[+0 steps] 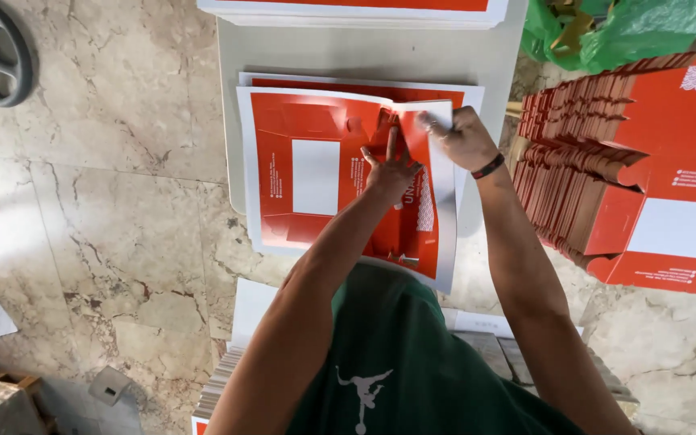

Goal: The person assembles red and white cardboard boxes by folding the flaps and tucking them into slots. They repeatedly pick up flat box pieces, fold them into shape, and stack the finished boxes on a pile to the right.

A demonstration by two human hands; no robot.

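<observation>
On top of the red-and-white printed cardboard sheet [316, 173], the left hand [391, 171] lies flat with fingers spread, palm pressing down near the sheet's right half, holding nothing between the fingers. Just to its right and a little farther from the body, the right hand [462, 137] is closed in a pinch on the sheet's far right white margin, which is lifted and curling up off the printed panel; a dark wristband [488, 167] sits on that wrist. The right hand is the nearer one to that loose edge. The sheet lies straight ahead of the body, its long axis running left to right, squared on a low stack of matching sheets on the pale grey table [364, 52], with the near corner hanging over the table's edge. Another stack of like sheets [348, 10] lies at the table's far end. Right of the table, well apart, a row of die-cut red box blanks [573, 161] stands packed on edge, and beyond it a green plastic bag [622, 28] holds cardboard scraps. Below is a marble floor [106, 225].
</observation>
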